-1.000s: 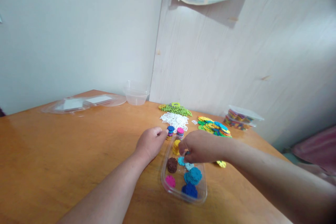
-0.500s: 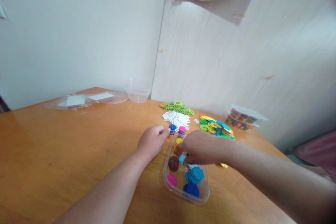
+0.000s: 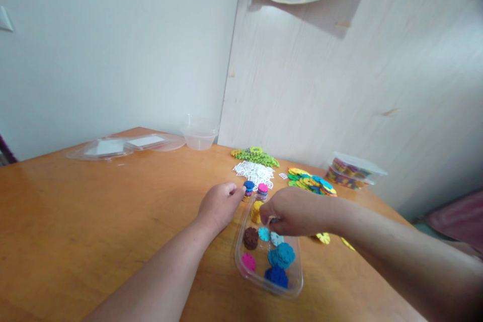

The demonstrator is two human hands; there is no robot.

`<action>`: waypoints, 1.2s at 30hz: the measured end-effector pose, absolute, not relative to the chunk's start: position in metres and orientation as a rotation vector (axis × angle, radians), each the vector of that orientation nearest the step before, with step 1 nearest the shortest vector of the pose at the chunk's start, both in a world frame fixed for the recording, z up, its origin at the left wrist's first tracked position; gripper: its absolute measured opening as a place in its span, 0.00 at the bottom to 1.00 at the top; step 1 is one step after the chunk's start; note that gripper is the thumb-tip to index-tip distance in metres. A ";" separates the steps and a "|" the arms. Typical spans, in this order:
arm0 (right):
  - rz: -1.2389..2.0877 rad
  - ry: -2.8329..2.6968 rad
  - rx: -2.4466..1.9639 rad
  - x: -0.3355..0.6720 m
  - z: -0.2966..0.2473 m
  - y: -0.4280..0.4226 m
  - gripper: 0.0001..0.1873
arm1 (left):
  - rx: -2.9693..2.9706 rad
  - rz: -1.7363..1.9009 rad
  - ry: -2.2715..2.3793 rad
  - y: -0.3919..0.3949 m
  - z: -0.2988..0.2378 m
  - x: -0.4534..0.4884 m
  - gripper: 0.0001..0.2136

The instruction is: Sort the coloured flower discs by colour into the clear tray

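Note:
My left hand (image 3: 220, 205) is closed at the left side of a short stack of notched plastic discs (image 3: 248, 188) with a blue one on top; thumb and fingertips touch it. A similar stack with a pink top (image 3: 262, 190) stands just right of it. My right hand (image 3: 292, 210) is over the far part of a clear plastic box (image 3: 241, 274), fingers curled down and in; whatever they pinch is hidden. Inside the box are yellow discs (image 3: 257, 211), brown discs (image 3: 251, 238), a light-blue disc (image 3: 263, 234), a pink disc (image 3: 248, 263), teal discs (image 3: 283, 254) and dark-blue discs (image 3: 277, 276).
Behind the stacks lie white flat pieces (image 3: 254, 173) and green pieces (image 3: 260, 157). A pile of coloured discs (image 3: 311, 181) and filled lidded boxes (image 3: 349, 171) sit at right. A clear tub (image 3: 199, 136) and lids (image 3: 107, 148) are at the back left.
My right hand has come away from the light-blue disc, which now shows fully, along with a pale-blue one beside it. My left hand stays at the blue-topped stack.

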State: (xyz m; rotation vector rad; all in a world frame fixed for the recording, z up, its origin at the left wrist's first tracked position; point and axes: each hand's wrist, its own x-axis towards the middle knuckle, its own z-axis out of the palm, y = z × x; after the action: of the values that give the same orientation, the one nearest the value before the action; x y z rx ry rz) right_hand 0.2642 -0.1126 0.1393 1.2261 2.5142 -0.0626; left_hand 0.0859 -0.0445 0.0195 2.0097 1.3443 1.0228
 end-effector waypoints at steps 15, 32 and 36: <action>0.016 2.513 1.101 0.263 0.142 -0.113 0.13 | 2.008 0.991 1.350 -0.047 0.022 0.085 0.24; 0.155 2.474 0.917 0.249 0.129 -0.111 0.13 | 2.020 0.979 1.354 -0.047 0.022 0.085 0.23; 0.172 2.505 0.904 0.250 0.130 -0.111 0.13 | 2.026 0.978 1.347 -0.047 0.022 0.085 0.24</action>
State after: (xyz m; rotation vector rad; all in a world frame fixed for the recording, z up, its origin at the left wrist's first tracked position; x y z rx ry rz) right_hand 0.2500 -0.1107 0.1295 0.9042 2.5045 0.1722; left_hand 0.0849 -0.0468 0.0224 2.0261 1.3473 0.9779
